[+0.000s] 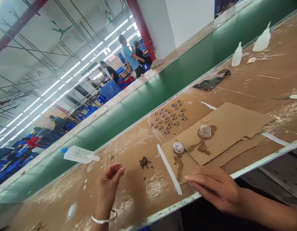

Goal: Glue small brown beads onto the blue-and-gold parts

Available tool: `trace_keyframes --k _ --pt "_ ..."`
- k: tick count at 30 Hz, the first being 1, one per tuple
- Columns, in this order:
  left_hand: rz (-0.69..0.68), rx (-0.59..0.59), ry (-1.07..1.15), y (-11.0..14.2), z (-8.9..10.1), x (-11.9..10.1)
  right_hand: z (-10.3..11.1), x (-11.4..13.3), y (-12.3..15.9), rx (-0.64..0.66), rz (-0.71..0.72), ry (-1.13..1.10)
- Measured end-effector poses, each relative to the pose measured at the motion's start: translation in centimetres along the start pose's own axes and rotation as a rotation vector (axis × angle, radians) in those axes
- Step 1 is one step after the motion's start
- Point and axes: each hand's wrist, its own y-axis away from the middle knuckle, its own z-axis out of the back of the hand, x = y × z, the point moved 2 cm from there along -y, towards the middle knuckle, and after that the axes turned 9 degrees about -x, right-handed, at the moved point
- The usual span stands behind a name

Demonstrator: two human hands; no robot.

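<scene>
On the left of the worktop [139, 205] a white squeeze bottle [78, 154] with a blue cap lies on its side. Just right of it the left hand [107, 186] is raised, thumb and fingertips pinched together, apparently on something tiny; what it holds cannot be made out. A small blue-and-gold part [111, 157] lies just above that hand, and a heap of small dark beads [144, 162] sits near it to the right.

To handle such small pieces well, the pinch would best stay light and low over the worktop, taking one bead at a time from the heap's edge so the rest do not scatter.

Further right, rows of blue-and-gold parts [168, 116] are laid out. Two shallow clear cups [178, 147] [205, 131] stand on stained cardboard [225, 131]; their contents cannot be told. The right hand [214, 187] lies flat, fingers spread, holding nothing. Two upright white bottles [237, 55] stand far right.
</scene>
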Motion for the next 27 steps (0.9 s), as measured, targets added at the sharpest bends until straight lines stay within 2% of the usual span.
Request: trace_keyframes --k 3,7,9,11,14,17,19,24,27 --pt "0.103 0.022 0.335 3.8 -2.3 -2.7 0.0 0.0 -0.4 -0.011 -0.012 -0.044" --pt "0.247 0.066 0.662 7.4 -5.5 -4.4 0.0 -0.2 -0.8 0.016 -0.037 -0.058" --pt "0.272 0.093 0.766 8.5 -6.9 -4.9 0.0 -0.2 -1.2 0.032 -0.096 -0.085" --pt "0.259 0.093 0.835 9.5 -8.1 -5.4 -0.2 0.0 -1.7 0.040 -0.230 -0.161" --pt "0.137 -0.020 0.838 10.9 -9.0 -6.1 -0.7 0.5 -2.5 0.051 -0.498 -0.306" --pt "-0.073 -0.101 0.743 12.0 -9.1 -6.7 -1.2 0.9 -2.9 0.063 -0.627 -0.384" --pt "-0.147 -0.111 0.683 12.4 -9.1 -6.8 -1.3 1.1 -3.0 0.047 -0.653 -0.408" --pt "-0.107 -0.143 0.659 13.3 -9.2 -6.8 -1.1 1.3 -2.8 0.025 -0.649 -0.445" --pt "-0.165 -0.154 0.668 13.8 -9.1 -7.0 -1.1 1.6 -2.8 0.000 -0.617 -0.461"
